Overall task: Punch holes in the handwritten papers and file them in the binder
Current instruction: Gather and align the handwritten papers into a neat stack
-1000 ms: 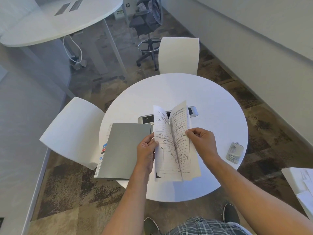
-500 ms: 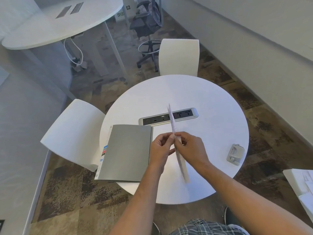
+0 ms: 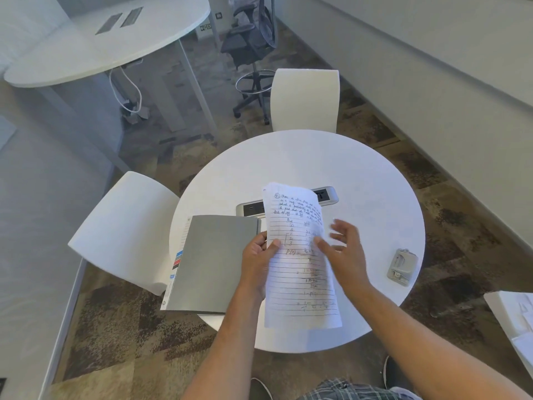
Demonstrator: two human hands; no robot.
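The handwritten lined papers (image 3: 300, 272) hang upright above the round white table (image 3: 331, 160), written side toward me. My left hand (image 3: 258, 262) pinches their left edge, thumb on the front. My right hand (image 3: 344, 249) hovers at their right edge with fingers spread and blurred, gripping nothing. The grey binder (image 3: 213, 264) lies closed on the table's left side, overhanging its edge. A metal hole punch (image 3: 401, 267) sits near the table's right edge.
A power socket strip (image 3: 251, 208) is set in the table's middle, partly behind the papers. White chairs stand at the left (image 3: 124, 229) and far side (image 3: 305, 99). A white surface with papers (image 3: 516, 321) shows at lower right.
The papers, held edge-on by both hands half a second ago, now face me flat. My right hand has let go and spread open; my left hand still holds them.
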